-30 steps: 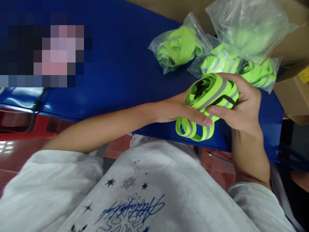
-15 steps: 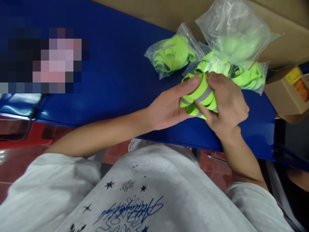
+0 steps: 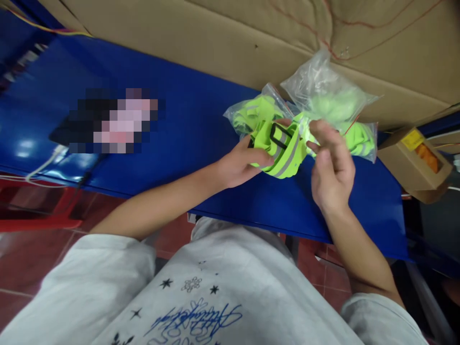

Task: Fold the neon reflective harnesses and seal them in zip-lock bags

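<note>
My left hand [image 3: 239, 164] is closed around a bundled neon-yellow reflective strap [image 3: 283, 160] with grey stripes and a black buckle, held above the blue table. Just right of the bundle, my right hand [image 3: 332, 167] is raised with its fingers curled but apart, and I see nothing in it. Behind the strap lies a clear bag of neon straps [image 3: 247, 112], partly covered by the bundle. A larger clear plastic bag [image 3: 319, 81] rests behind my right hand, with neon material showing through. Another bagged strap [image 3: 362, 139] sits to its right.
A brown cardboard surface [image 3: 215, 48] rises along the back of the blue table [image 3: 187, 120]. At the right end is a small cardboard box [image 3: 417, 163] with an orange item. A blurred-out object with a white cable [image 3: 43, 170] lies on the left.
My right hand has let go of the bundle and moved apart to its right. The strap has turned in my left hand, bringing the black buckle into sight. The camera view has shifted.
</note>
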{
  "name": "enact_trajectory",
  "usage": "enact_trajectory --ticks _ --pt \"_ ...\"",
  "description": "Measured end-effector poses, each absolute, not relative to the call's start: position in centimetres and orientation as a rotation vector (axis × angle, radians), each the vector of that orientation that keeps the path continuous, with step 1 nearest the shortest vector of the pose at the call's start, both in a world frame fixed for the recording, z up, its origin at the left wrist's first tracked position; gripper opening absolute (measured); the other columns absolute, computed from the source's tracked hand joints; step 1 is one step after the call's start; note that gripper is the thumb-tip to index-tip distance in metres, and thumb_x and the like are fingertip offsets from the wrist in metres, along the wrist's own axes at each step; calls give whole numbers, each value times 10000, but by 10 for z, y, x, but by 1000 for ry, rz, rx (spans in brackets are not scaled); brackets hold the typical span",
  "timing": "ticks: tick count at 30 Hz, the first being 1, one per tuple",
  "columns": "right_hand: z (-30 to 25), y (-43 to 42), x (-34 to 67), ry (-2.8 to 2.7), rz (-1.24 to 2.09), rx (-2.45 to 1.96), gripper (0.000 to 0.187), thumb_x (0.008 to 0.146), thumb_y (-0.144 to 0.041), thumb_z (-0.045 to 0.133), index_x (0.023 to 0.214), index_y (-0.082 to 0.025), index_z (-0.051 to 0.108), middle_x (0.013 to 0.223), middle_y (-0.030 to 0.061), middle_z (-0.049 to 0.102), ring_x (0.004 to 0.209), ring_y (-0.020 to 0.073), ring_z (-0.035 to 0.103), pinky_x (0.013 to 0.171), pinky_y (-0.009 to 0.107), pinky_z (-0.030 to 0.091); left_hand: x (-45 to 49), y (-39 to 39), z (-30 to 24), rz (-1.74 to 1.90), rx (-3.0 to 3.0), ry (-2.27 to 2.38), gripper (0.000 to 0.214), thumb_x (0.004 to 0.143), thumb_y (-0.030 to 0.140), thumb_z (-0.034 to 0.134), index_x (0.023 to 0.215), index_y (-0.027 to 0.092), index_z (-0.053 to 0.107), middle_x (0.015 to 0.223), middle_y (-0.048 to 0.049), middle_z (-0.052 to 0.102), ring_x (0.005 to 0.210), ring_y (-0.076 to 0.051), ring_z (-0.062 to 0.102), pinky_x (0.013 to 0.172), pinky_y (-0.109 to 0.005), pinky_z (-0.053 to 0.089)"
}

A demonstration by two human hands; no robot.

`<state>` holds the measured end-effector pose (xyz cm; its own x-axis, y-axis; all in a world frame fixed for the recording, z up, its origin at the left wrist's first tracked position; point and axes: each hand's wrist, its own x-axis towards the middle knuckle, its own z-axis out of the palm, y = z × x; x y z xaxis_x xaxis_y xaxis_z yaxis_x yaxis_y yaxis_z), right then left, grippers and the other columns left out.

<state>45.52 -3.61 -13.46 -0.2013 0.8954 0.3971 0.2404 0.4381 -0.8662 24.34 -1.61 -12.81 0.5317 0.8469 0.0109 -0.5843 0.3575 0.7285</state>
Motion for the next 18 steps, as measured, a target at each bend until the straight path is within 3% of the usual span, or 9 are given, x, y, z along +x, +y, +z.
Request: enact_trajectory --ticks 3,6,10,14,18 --pt "-142 -31 449 -1371 1115 -909 852 760 -724 826 1495 -406 536 1658 18 481 1529 273 492 1274 490 441 241 -24 -124 971 940 339 785 586 186 855 1336 305 657 1302 -36 718 1260 -279 674 1086 -388 537" --pt "-143 -38 428 -1225 1500 -863 1025 618 -707 930 1489 -359 517 1614 54 541 1516 295 515 1248 521 478 240 -30 -125 1035 1166 344 750 632 303 867 1357 286 673 1358 -71 697 1393 -320 590 1202 -419 455" --pt "-138 -49 412 -1124 1665 -832 864 571 -610 991 1305 -311 648 1347 66 741 1320 319 686 1123 520 599 238 -26 -130 1084 1567 460 771 680 465 849 1408 279 672 1453 -123 644 1568 -381 399 1330 -520 274" --pt "-137 -52 421 -1159 1612 -881 651 611 -518 997 1154 -279 728 1148 44 806 1127 309 771 1049 525 639 233 -13 -140 1167 1936 551 993 638 485 889 1557 309 558 1743 -91 333 1683 -393 103 1383 -534 43" --pt "-128 -39 442 -1201 1268 -919 570 667 -413 984 1164 -281 738 1141 34 804 1083 275 778 1018 489 650 226 4 -135 1071 2015 558 1294 664 556 939 1715 296 229 1808 -116 119 1686 -387 96 1379 -522 133"
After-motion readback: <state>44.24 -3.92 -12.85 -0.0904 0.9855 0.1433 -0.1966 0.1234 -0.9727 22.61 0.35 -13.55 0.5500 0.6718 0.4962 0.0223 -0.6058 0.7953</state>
